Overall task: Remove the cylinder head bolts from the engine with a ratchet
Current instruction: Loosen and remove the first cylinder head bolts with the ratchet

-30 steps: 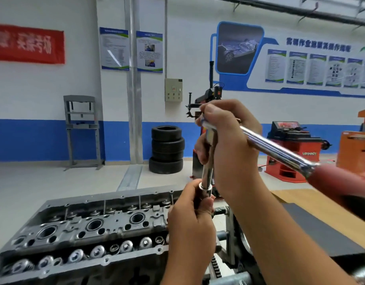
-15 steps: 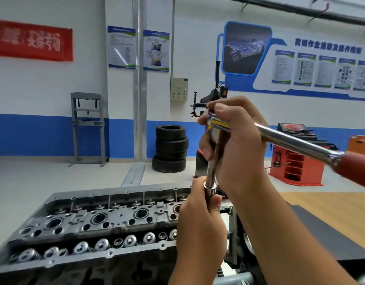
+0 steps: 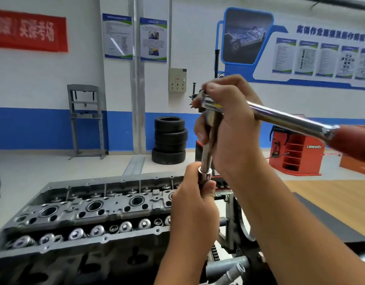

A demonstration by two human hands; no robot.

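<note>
A long chrome ratchet (image 3: 280, 117) with a dark red grip is held up in front of the person, its shaft running off to the right edge, and a slim steel extension bar (image 3: 208, 149) drops from its head to a socket. The right hand (image 3: 233, 124) is curled round the ratchet head, fingers wrapped over the top. The left hand (image 3: 195, 204) grips the socket end of the extension, which hides whatever lies below it. Beneath and to the left lies the grey aluminium cylinder head (image 3: 85, 210), with round bores along its middle and shiny valve spring caps in a row on the near side. Beyond it are a pale floor, a stack of black tyres (image 3: 169, 139) against a white-and-blue wall, a red banner (image 3: 29, 30) and a red wheel balancer (image 3: 298, 153).
</note>
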